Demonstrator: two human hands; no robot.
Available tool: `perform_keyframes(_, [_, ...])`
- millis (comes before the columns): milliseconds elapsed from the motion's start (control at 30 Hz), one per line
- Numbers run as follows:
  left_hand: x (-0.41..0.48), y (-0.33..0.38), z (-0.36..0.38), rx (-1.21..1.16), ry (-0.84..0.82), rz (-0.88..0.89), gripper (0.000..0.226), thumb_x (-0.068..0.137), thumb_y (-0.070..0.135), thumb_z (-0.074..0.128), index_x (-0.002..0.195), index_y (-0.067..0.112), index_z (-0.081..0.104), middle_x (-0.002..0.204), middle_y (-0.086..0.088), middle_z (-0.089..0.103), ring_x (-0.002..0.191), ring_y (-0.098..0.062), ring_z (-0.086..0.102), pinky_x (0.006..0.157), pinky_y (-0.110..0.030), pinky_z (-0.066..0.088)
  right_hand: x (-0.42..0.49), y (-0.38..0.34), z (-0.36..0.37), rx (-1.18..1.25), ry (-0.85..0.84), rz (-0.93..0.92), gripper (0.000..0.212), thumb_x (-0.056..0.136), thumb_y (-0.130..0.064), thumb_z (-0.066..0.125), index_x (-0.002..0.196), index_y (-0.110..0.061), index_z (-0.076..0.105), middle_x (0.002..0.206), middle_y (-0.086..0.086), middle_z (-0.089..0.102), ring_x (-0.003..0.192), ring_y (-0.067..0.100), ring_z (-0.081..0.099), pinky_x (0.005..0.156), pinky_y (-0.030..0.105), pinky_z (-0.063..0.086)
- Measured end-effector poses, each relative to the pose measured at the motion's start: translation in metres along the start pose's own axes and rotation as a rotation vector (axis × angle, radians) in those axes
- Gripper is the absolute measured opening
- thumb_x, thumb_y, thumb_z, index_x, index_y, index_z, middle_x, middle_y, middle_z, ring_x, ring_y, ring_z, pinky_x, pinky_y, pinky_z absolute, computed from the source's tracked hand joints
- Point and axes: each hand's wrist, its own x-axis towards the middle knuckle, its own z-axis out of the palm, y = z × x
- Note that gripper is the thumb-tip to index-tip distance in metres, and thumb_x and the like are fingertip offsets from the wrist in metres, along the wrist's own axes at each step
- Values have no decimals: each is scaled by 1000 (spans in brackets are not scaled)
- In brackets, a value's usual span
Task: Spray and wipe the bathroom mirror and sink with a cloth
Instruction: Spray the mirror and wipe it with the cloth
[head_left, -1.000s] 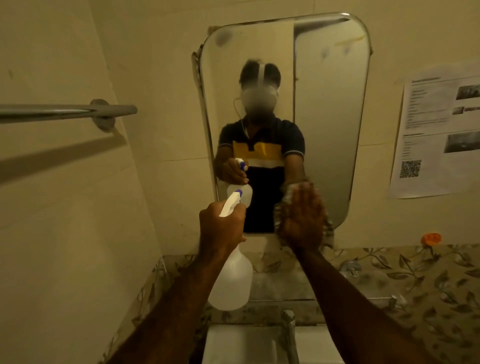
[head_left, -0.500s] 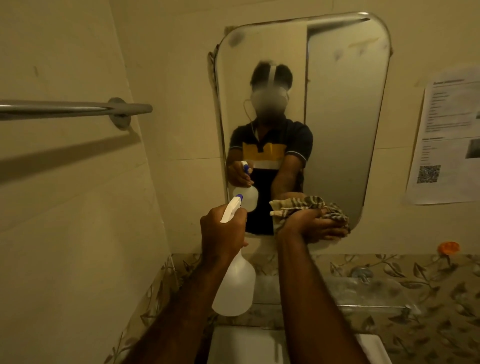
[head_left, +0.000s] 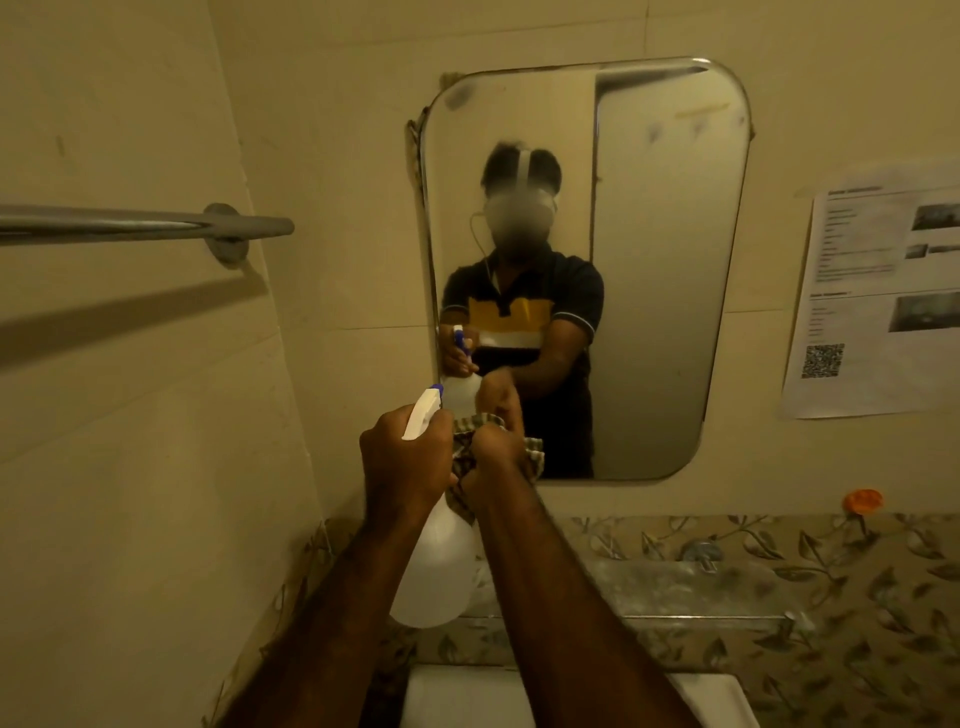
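Note:
A rounded wall mirror (head_left: 660, 270) hangs ahead, with smudges near its top. My left hand (head_left: 402, 462) grips the neck of a white spray bottle (head_left: 436, 577), nozzle aimed at the mirror's lower left. My right hand (head_left: 493, 452) is bunched around a checked cloth (head_left: 532, 457) right beside the bottle, at the mirror's lower left corner. The white sink (head_left: 447, 696) shows at the bottom edge, partly hidden by my forearms.
A metal towel bar (head_left: 140, 224) juts from the left wall. A glass shelf (head_left: 691, 587) sits under the mirror against leaf-patterned tiles (head_left: 857, 597). A printed sheet (head_left: 878, 291) is stuck on the right wall, with an orange cap (head_left: 862, 501) below it.
My right hand slid the cloth leftwards along the mirror's bottom and now sits bunched next to the bottle. The view shifted, so the mirror stands further right in frame.

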Motion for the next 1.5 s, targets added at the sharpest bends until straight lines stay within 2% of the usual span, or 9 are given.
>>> perform_keyframes(67, [1, -2, -4, -16, 8, -26, 19, 92, 24, 61, 92, 7, 70, 71, -1, 66, 56, -15, 65, 47, -21, 52, -9, -7, 5, -5, -97, 31, 22, 108, -23, 46, 97, -11, 60, 98, 21, 71, 89, 35, 73, 72, 47, 63])
perform_keyframes(333, [0, -9, -9, -46, 27, -77, 24, 92, 26, 62, 105, 9, 69, 77, 0, 68, 61, -17, 68, 46, -23, 56, -21, -38, 2, 16, -430, 193, 37, 98, -2, 56, 134, 6, 56, 123, 30, 68, 112, 40, 70, 99, 51, 56])
perform_keyframes(400, [0, -10, -8, -47, 3, -80, 21, 90, 27, 62, 97, 9, 71, 74, -2, 69, 59, -22, 69, 52, -32, 60, -23, -52, -3, -18, -474, 148, 32, 99, -4, 55, 129, 7, 58, 121, 29, 68, 107, 39, 70, 94, 49, 57])
perform_keyframes(767, [-1, 22, -1, -87, -27, -54, 17, 90, 22, 63, 91, 7, 72, 70, -1, 67, 48, -20, 66, 39, -19, 48, -63, -156, 56, -279, -652, -176, 27, 99, -11, 60, 125, -2, 62, 100, 15, 74, 96, 28, 73, 96, 44, 57])
perform_keyframes(933, [6, 38, -8, -111, -19, -38, 17, 92, 23, 61, 92, 9, 71, 69, 4, 66, 41, -16, 64, 40, -19, 51, -88, -208, 113, -271, -503, -548, 38, 82, -10, 82, 115, 0, 66, 100, 17, 78, 91, 33, 76, 82, 50, 64])
perform_keyframes(1033, [10, 44, -14, -105, -7, -11, 20, 93, 25, 61, 98, 9, 71, 72, 3, 67, 43, -16, 64, 40, -17, 50, -103, -239, 141, -481, -268, -986, 31, 84, -24, 81, 111, -12, 74, 89, 0, 75, 80, 17, 72, 65, 26, 62])
perform_keyframes(1167, [15, 49, -23, -119, 24, -7, 23, 92, 26, 63, 102, 7, 70, 76, 1, 67, 48, -18, 65, 39, -15, 48, -98, -260, 154, -689, 182, -1549, 27, 91, -28, 64, 116, -21, 73, 119, 2, 65, 106, 20, 61, 86, 30, 57])
perform_keyframes(1300, [15, 51, -27, -118, 41, 3, 19, 90, 22, 64, 96, 5, 72, 72, -2, 67, 43, -17, 64, 37, -15, 45, -84, -231, 147, -982, 303, -1911, 28, 95, -40, 64, 117, -23, 70, 122, 8, 59, 108, 26, 54, 80, 32, 55])
perform_keyframes(1500, [7, 40, -23, -115, 32, -28, 22, 90, 24, 64, 99, 5, 71, 79, -7, 70, 54, -22, 65, 38, -14, 45, -49, -177, 106, -1459, 238, -1937, 42, 93, -51, 62, 132, -34, 62, 137, 12, 54, 120, 32, 53, 94, 45, 50])
